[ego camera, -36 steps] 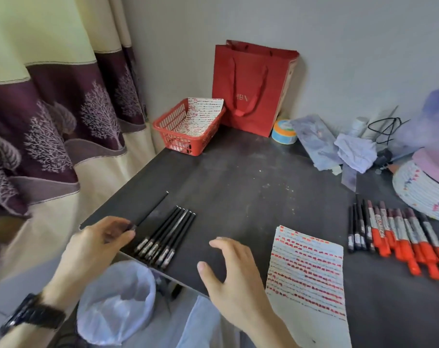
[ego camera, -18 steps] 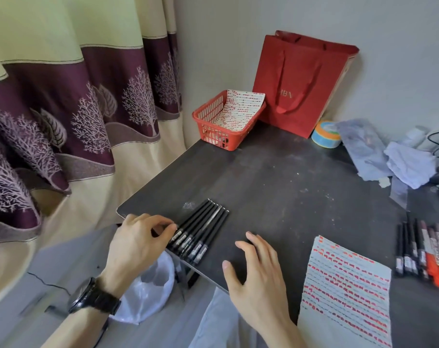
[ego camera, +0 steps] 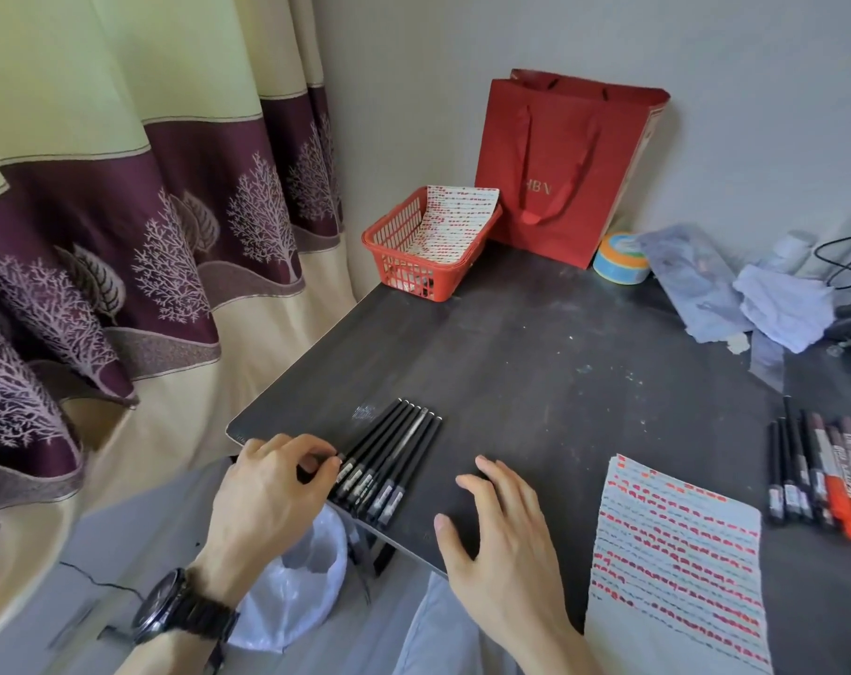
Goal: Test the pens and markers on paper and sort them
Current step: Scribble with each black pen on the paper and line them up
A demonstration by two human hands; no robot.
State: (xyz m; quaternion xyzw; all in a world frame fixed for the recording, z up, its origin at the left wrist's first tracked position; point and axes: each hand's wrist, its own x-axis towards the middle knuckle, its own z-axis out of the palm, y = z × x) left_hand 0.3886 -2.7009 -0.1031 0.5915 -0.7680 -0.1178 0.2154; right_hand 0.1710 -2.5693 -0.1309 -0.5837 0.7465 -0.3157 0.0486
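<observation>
Your left hand is nearer the pens, curled fingers touching their near ends, grip indeterminate; axes run away-right; your right hand rests spread, empty.

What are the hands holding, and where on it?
The left hand pinches the leftmost slim black pen by its near end. The right hand rests open on the dark table, holding nothing.

Plain grey wall, cream-and-maroon curtain — tree pattern, dark scuffed table

Black pens side by side, flat
</observation>
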